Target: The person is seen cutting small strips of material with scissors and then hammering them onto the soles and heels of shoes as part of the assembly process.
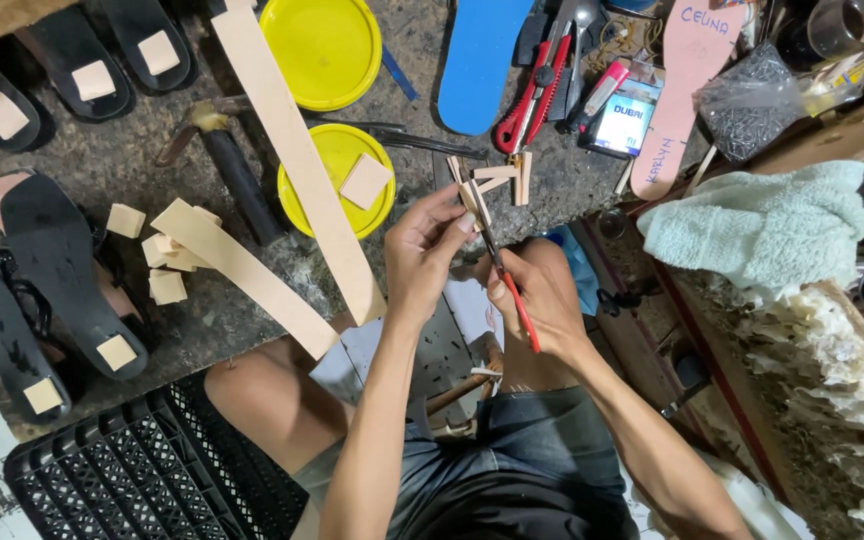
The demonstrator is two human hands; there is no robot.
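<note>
My left hand [424,250] pinches a small tan strip [472,203]; my right hand [537,295] grips a red-handled knife [512,290], blade against the strip, above the worktop [122,160].

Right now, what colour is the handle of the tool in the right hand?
Red, with a dark blade; seen in the head view.
</note>
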